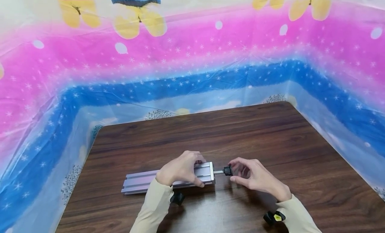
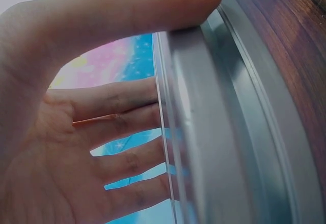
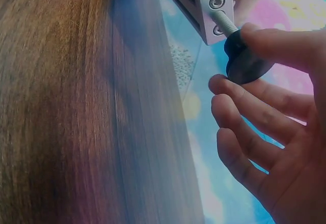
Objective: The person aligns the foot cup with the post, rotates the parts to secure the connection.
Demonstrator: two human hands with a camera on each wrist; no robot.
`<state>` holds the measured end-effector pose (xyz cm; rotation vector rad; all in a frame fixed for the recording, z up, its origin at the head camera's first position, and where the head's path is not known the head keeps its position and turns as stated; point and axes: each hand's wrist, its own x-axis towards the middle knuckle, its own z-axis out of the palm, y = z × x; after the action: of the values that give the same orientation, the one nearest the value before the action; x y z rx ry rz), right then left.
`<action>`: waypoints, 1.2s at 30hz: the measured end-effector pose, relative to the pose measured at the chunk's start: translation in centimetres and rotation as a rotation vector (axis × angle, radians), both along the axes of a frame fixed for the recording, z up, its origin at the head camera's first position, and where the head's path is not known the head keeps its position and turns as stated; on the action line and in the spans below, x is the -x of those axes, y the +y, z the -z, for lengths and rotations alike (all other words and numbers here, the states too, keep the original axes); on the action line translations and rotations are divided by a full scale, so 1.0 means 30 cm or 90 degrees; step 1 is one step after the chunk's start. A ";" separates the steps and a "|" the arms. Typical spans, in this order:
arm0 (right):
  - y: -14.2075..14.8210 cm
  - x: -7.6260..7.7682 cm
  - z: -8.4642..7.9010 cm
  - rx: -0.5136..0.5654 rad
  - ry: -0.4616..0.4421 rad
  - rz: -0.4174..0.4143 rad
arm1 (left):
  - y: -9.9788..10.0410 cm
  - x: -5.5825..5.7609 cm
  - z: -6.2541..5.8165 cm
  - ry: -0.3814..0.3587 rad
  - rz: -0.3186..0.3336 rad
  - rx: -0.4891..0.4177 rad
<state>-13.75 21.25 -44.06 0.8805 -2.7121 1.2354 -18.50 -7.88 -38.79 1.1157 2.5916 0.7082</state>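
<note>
A silver aluminium profile with long grooves lies on the table, a pale end plate at its right end. My left hand grips it near that end, thumb on the near side and fingers over the far side. From the plate sticks out a threaded stud bearing a black levelling foot. My right hand pinches this foot between thumb and fingertips, its other fingers loosely bent below. Beside the stud, the plate shows a socket-head screw in the right wrist view.
The dark wood-grain table has rounded far corners. Behind and beside it hangs a pink and blue patterned cloth. A black wrist device sits at the left cuff, and another one at the right.
</note>
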 end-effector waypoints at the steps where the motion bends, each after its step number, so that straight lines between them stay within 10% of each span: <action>1: 0.000 0.001 0.001 -0.003 0.000 0.002 | 0.001 0.000 0.001 -0.002 -0.002 0.002; 36: 0.015 -0.007 -0.001 -0.023 -0.074 0.016 | 0.025 -0.030 -0.001 0.004 -0.007 0.018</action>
<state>-13.53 21.69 -44.04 0.8000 -2.8345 1.2753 -17.60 -7.12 -38.77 1.0983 2.6058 0.6687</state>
